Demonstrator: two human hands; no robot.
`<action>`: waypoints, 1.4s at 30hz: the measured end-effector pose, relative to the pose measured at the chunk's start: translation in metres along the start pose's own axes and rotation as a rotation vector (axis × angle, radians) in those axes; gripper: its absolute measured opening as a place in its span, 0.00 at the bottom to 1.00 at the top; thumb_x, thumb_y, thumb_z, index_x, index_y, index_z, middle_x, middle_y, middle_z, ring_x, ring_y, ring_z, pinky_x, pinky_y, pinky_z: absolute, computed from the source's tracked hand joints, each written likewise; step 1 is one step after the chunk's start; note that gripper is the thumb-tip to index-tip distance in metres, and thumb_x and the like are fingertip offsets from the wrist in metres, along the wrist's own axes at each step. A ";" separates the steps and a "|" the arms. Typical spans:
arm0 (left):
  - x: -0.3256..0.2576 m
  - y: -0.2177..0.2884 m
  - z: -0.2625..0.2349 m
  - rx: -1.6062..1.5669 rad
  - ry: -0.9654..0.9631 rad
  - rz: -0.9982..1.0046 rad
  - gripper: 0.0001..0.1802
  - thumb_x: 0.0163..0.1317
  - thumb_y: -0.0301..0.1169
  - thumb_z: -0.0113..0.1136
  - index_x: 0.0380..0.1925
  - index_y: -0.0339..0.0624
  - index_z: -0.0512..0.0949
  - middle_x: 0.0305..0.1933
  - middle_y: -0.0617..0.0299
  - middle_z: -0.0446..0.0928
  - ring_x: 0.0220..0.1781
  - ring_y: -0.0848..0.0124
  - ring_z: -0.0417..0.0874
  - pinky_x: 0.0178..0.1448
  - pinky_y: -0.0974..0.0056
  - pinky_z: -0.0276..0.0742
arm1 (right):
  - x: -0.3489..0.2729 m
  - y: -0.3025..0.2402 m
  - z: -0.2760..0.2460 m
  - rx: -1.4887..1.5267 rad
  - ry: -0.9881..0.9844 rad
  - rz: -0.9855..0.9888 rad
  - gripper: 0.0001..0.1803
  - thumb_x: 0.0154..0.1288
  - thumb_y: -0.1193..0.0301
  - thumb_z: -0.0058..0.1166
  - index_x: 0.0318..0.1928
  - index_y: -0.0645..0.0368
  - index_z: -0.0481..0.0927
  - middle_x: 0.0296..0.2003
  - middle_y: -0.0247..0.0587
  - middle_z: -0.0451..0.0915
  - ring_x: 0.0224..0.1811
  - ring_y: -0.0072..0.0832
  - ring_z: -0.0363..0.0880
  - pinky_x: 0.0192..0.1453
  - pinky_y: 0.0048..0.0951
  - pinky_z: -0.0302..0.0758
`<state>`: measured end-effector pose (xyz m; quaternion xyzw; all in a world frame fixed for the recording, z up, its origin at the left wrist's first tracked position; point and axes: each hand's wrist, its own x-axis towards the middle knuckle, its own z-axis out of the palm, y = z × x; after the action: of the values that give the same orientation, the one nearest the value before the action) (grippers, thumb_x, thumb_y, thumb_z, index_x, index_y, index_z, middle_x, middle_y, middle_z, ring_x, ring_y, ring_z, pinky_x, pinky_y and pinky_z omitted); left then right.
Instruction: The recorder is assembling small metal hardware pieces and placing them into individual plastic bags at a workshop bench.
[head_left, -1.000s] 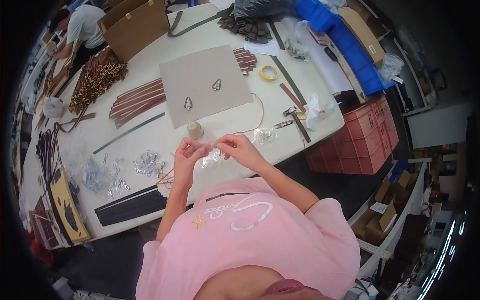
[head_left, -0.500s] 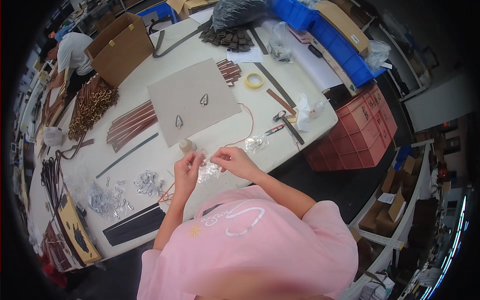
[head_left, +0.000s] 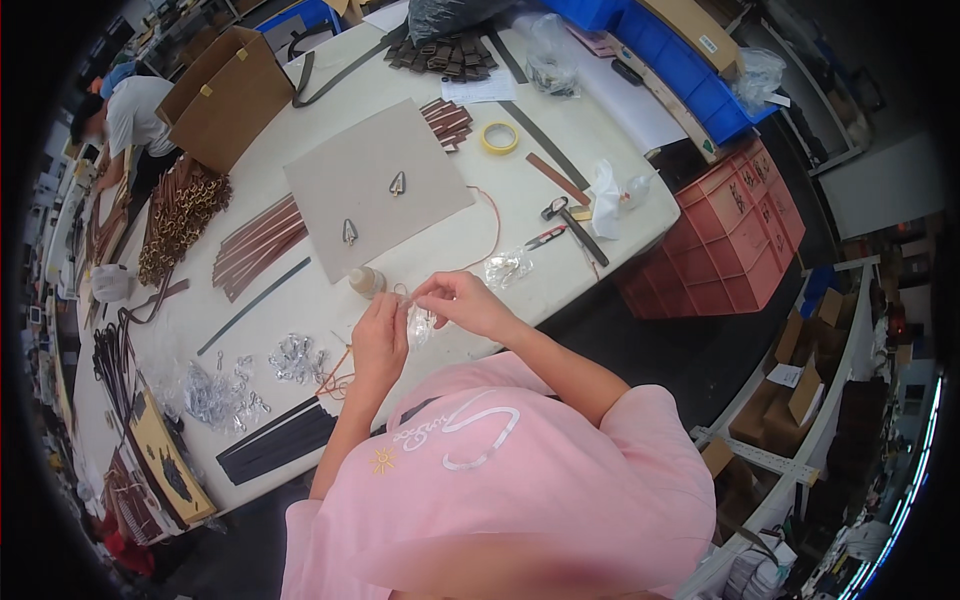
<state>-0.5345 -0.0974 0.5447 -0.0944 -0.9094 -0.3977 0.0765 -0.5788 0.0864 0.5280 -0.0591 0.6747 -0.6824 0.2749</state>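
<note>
My left hand [head_left: 379, 337] and my right hand [head_left: 458, 300] meet over the near edge of the white table [head_left: 300, 300]. Between them they pinch a small clear plastic packet [head_left: 420, 322] with something shiny inside. A thin orange cord [head_left: 340, 372] trails from my left hand down to the table. Just beyond my hands stands a small pale bottle [head_left: 366, 282]. Behind it lies a grey board [head_left: 375, 188] with two small metal tips [head_left: 397, 183] on it. What sits inside the packet is too small to tell.
Brown leather strips [head_left: 255, 243], clear packets [head_left: 296, 358], black strips [head_left: 275, 446], a hammer [head_left: 570, 222], a yellow tape roll [head_left: 499, 137] and a cardboard box [head_left: 228, 95] lie on the table. Red crates [head_left: 735, 235] stand right. Another person [head_left: 125, 115] works at far left.
My hands stay together on the clear packet, fingers shifting slightly. The view has drifted, so the table sits a little differently in frame.
</note>
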 end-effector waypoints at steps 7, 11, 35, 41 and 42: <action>-0.004 -0.012 -0.007 -0.301 0.052 -0.202 0.07 0.73 0.27 0.57 0.39 0.33 0.77 0.33 0.64 0.78 0.33 0.78 0.77 0.39 0.71 0.75 | -0.006 -0.021 0.005 -0.058 -0.030 -0.042 0.11 0.70 0.70 0.59 0.47 0.62 0.84 0.29 0.31 0.82 0.28 0.16 0.79 0.37 0.21 0.77; -0.003 -0.013 -0.029 -0.807 0.089 -0.380 0.06 0.71 0.28 0.60 0.41 0.36 0.78 0.34 0.66 0.79 0.37 0.78 0.80 0.45 0.72 0.76 | -0.007 -0.044 0.006 -0.146 -0.042 -0.071 0.12 0.69 0.71 0.59 0.50 0.60 0.84 0.29 0.28 0.81 0.30 0.14 0.76 0.37 0.18 0.76; -0.042 0.005 -0.104 -0.637 0.159 -0.163 0.09 0.69 0.25 0.61 0.46 0.31 0.82 0.41 0.58 0.86 0.45 0.74 0.86 0.52 0.69 0.81 | -0.004 -0.130 0.083 -0.313 0.053 -0.580 0.12 0.66 0.79 0.61 0.50 0.64 0.85 0.37 0.36 0.83 0.37 0.19 0.80 0.45 0.20 0.76; -0.039 0.002 -0.100 -0.597 0.153 -0.133 0.10 0.67 0.24 0.63 0.46 0.31 0.82 0.44 0.57 0.86 0.46 0.71 0.87 0.54 0.67 0.81 | -0.003 -0.130 0.085 -0.375 0.059 -0.570 0.12 0.66 0.79 0.61 0.49 0.62 0.86 0.35 0.36 0.83 0.37 0.19 0.80 0.45 0.21 0.76; -0.038 0.003 -0.099 -0.603 0.143 -0.134 0.10 0.67 0.24 0.63 0.47 0.31 0.82 0.44 0.56 0.86 0.47 0.71 0.87 0.55 0.67 0.81 | -0.002 -0.129 0.084 -0.392 0.040 -0.580 0.12 0.65 0.79 0.61 0.49 0.62 0.86 0.35 0.36 0.83 0.37 0.19 0.81 0.45 0.21 0.76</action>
<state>-0.4904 -0.1730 0.6051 -0.0243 -0.7471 -0.6591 0.0826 -0.5768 0.0045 0.6592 -0.2868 0.7532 -0.5906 0.0396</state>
